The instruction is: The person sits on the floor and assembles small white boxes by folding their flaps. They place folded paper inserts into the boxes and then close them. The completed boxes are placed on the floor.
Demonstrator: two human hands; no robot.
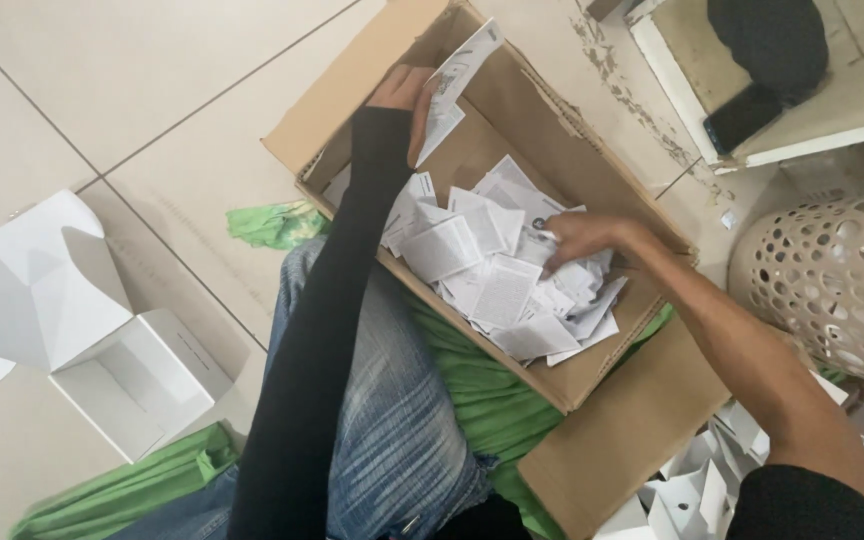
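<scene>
Left hand (404, 92) lifts leaflets (454, 85); right hand (580, 238) digs paper pile (497, 285).

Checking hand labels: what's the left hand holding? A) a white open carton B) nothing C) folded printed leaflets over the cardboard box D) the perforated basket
C: the left hand grips folded printed leaflets above the cardboard box, while the right hand rests in the loose leaflet pile.
</scene>
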